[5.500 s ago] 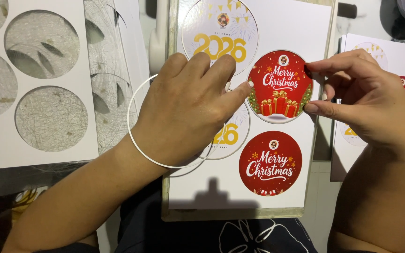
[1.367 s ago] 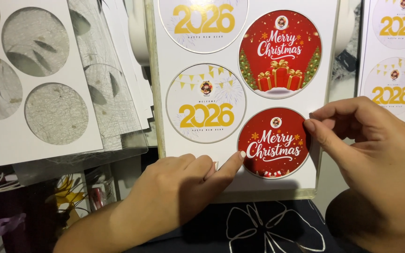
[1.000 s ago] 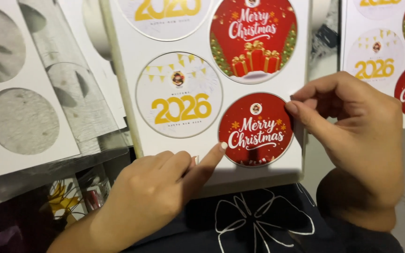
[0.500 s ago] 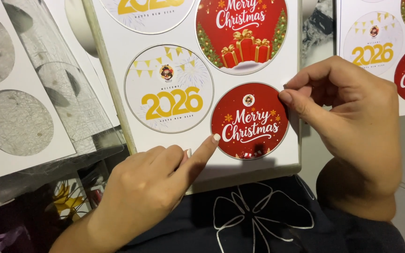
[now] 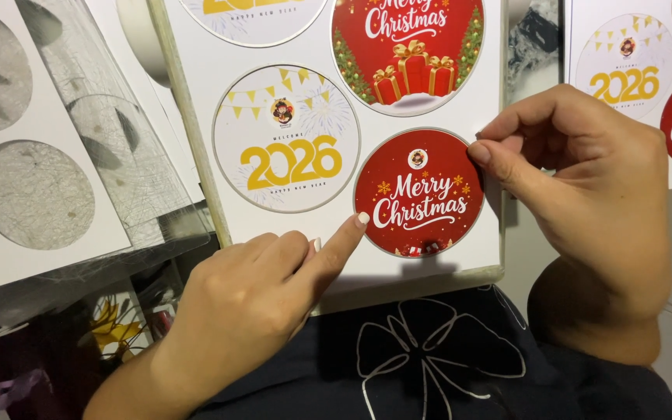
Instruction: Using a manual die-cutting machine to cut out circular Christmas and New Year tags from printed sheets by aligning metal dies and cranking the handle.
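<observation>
**Round red sticker half-lifted: tearing or creasing is the risk**

Head view: the right hand (image 5: 585,210) pinches the right edge of the red round sticker (image 5: 420,193), its grip closed on that rim. The left hand (image 5: 262,299) grasps nothing, forefinger pressing the sticker's lower-left edge. The sticker lies low on the white sheet (image 5: 196,93). Peeling too sharply against that pinned edge could crease or tear it, I judge.

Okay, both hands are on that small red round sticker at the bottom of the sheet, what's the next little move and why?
Probably lift the edge with the right hand. Its fingertips pinch the upper right rim of the small red round sticker, while the left hand presses its index fingertip at the lower left rim, steadying the white sheet. The sticker looks flat, not yet peeled.
</observation>
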